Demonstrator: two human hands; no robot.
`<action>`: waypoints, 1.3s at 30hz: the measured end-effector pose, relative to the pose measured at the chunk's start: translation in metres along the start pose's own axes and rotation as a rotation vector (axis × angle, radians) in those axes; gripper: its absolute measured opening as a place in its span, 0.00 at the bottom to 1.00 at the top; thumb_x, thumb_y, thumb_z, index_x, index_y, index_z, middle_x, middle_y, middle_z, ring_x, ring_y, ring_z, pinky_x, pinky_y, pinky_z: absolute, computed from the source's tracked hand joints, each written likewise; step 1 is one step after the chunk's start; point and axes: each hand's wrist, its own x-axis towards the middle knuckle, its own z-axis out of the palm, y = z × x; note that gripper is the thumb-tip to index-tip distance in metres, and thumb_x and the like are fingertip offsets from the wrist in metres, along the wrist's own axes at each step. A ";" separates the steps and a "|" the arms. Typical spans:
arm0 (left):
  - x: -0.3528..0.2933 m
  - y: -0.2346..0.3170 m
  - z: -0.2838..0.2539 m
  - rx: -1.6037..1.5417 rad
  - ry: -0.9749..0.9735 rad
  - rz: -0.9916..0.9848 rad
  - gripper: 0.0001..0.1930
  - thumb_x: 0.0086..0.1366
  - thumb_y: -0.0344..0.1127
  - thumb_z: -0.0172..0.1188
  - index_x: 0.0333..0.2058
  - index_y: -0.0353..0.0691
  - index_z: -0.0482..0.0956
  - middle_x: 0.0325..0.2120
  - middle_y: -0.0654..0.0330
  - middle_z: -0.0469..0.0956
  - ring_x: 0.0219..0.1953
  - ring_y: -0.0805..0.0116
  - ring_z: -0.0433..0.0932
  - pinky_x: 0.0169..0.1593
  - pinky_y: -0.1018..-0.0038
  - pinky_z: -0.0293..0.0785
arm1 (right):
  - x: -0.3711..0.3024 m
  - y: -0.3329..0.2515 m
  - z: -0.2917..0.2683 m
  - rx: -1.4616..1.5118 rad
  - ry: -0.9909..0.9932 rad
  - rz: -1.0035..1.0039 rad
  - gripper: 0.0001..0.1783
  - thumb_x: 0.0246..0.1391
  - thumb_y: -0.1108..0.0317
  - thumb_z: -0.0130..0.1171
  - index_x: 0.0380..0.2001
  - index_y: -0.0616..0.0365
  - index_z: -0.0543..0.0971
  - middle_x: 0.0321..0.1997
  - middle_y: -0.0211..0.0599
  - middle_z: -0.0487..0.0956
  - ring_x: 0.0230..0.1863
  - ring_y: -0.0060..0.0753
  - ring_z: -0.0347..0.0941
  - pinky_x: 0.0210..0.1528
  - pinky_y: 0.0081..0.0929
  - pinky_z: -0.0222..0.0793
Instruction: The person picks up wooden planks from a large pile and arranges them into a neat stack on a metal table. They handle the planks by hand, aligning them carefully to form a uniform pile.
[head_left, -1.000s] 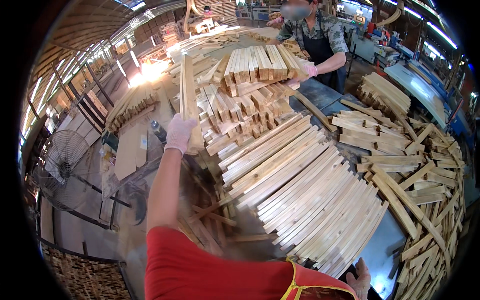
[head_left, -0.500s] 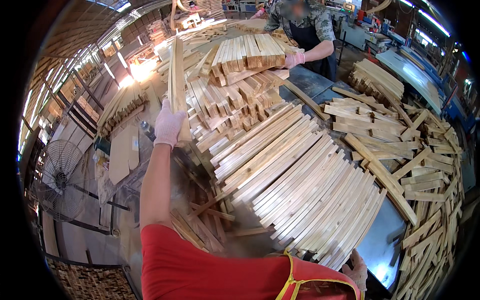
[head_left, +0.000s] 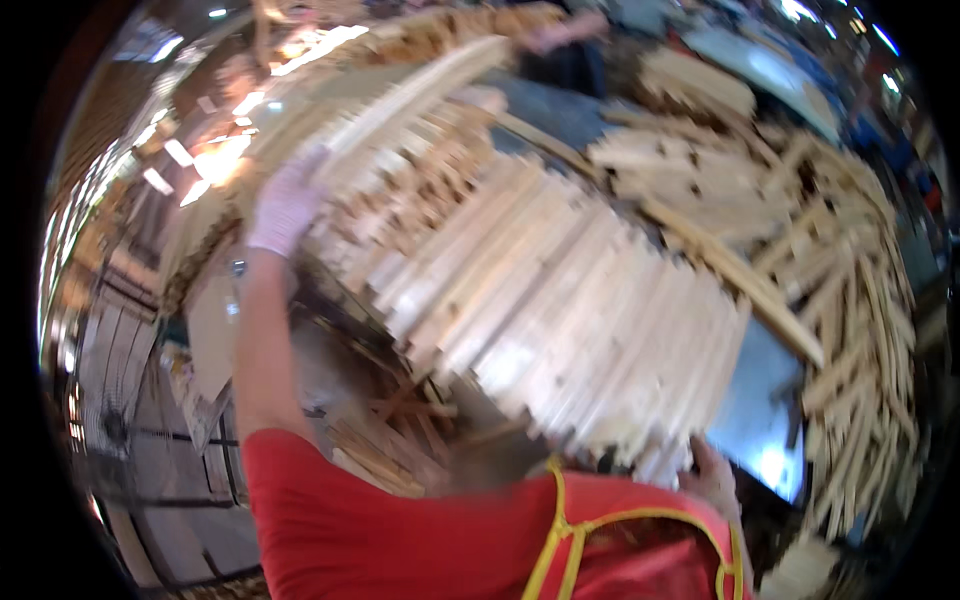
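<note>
My left hand [head_left: 288, 208], in a pale pink glove, is stretched out at the left. It is closed on the near end of a long wooden strip [head_left: 415, 92], which slants away over a stack of shorter wood pieces [head_left: 425, 165]. Side by side in a wide row, several pale wooden strips [head_left: 570, 300] lie across the middle. My right hand [head_left: 712, 478] is low at the right, by the near end of this row. Motion smears its fingers, so their hold is unclear.
A co-worker's gloved hand [head_left: 565, 32] is at the far end of the stack. Loose offcuts [head_left: 850, 380] heap up at the right, beside a thick wooden bar [head_left: 735, 265] and the bluish metal tabletop [head_left: 755, 420]. A wire fan [head_left: 115, 420] stands at the left.
The long strip in my left hand has swung from nearly upright to slanting far right across the stack. The whole view has shifted and blurred. My right hand still lies by the row's near end.
</note>
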 end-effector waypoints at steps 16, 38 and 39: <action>-0.209 0.217 0.090 -0.569 -1.142 0.104 0.20 0.77 0.42 0.59 0.61 0.40 0.82 0.55 0.53 0.84 0.59 0.62 0.80 0.63 0.66 0.75 | 0.091 0.114 0.016 0.768 0.030 0.315 0.49 0.59 0.47 0.68 0.75 0.65 0.62 0.49 0.49 0.84 0.42 0.35 0.79 0.48 0.29 0.76; -0.353 0.533 0.179 -0.710 -1.010 -0.255 0.28 0.71 0.53 0.63 0.59 0.36 0.82 0.51 0.49 0.85 0.49 0.63 0.82 0.55 0.67 0.78 | 0.185 0.237 -0.065 0.746 -0.220 0.108 0.51 0.60 0.44 0.67 0.76 0.64 0.61 0.60 0.49 0.84 0.58 0.43 0.82 0.61 0.35 0.74; -0.334 0.544 0.194 -0.726 -1.021 -0.348 0.27 0.72 0.52 0.61 0.58 0.35 0.81 0.47 0.48 0.84 0.49 0.62 0.82 0.55 0.65 0.78 | 0.186 0.232 -0.075 0.712 -0.274 0.137 0.51 0.60 0.43 0.66 0.76 0.64 0.61 0.59 0.48 0.85 0.56 0.44 0.83 0.60 0.36 0.75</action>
